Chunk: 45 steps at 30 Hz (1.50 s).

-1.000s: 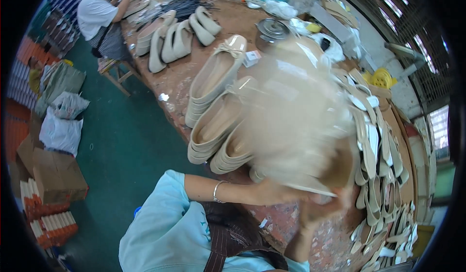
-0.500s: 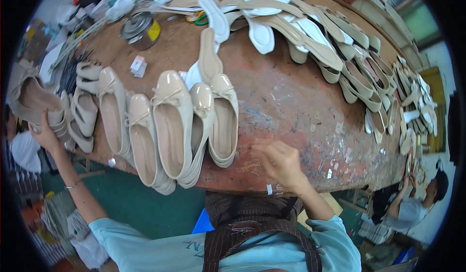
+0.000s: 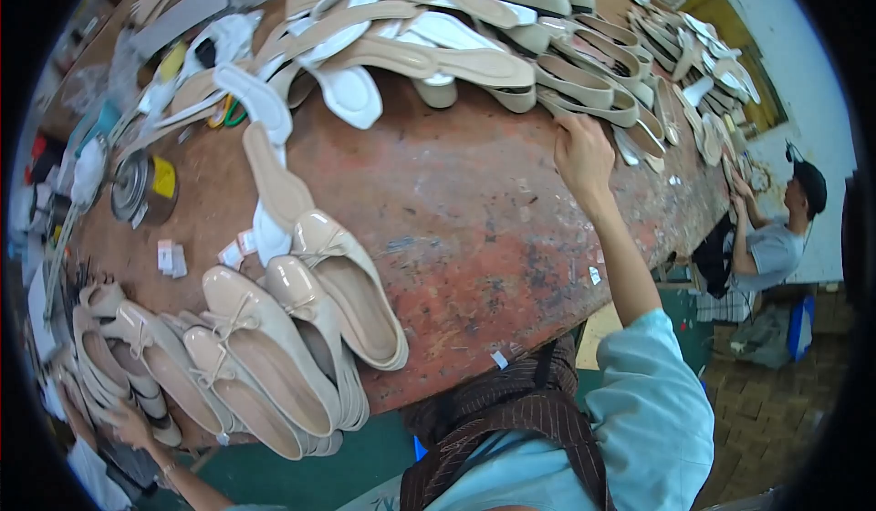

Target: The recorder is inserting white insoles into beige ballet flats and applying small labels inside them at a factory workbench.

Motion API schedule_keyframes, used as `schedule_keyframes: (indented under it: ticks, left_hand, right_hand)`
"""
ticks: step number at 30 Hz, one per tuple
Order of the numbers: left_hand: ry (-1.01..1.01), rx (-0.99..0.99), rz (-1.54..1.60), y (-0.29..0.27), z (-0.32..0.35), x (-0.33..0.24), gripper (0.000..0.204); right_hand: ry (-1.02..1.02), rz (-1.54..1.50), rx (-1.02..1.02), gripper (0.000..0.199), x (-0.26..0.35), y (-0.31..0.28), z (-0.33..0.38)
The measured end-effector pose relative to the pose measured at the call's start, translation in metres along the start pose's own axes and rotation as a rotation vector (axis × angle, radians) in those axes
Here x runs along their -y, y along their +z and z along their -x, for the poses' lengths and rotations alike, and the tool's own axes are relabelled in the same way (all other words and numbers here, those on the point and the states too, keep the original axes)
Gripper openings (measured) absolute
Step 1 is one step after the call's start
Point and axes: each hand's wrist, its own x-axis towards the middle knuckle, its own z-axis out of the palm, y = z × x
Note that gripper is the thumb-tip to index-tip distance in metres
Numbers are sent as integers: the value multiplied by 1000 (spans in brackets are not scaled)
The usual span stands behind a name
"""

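Observation:
Several beige ballet flats with bows and glossy toes [image 3: 269, 356] lie nested in a row along the near left table edge. At the row's far left end, my left hand [image 3: 135, 427] is closed around a beige flat [image 3: 75, 406], partly hidden by my fingers and the picture's rim. My right hand [image 3: 584, 155] reaches forward across the table, fingers closed at the near end of a beige shoe [image 3: 584, 100] in the right-hand pile. My fingertips there are partly hidden behind the hand.
Beige and white insoles [image 3: 401, 46] lie heaped at the back. One beige insole [image 3: 276, 178] points toward the flats. A metal can with a yellow label [image 3: 146, 190] and small white boxes [image 3: 171, 257] stand left. A co-worker in a cap [image 3: 771, 228] is at the far right.
My view has swung right, so the row of flats sits lower and further left. My right hand has gone from above the near table forward to the right-hand shoe pile. My left hand stays at the row's end.

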Motion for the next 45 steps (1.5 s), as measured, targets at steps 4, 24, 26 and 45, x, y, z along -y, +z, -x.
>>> schedule_keyframes:
  ticks: [4, 24, 26, 45]
  left_hand:
    - [209, -166, 295, -28, -8, 41, 88]
    - [1378, 662, 1230, -398, 489, -220, 73]
    - [1404, 765, 1102, -381, 535, -230, 79]
    - [1152, 205, 1239, -363, 549, -342, 26]
  right_hand:
    - [-124, 301, -317, 41, -97, 57, -48]
    - [-208, -1009, 581, 16, 57, -48, 109]
    - [-286, -960, 211, 10, 66, -39, 68]
    - [-361, -582, 175, 28, 20, 34, -44]
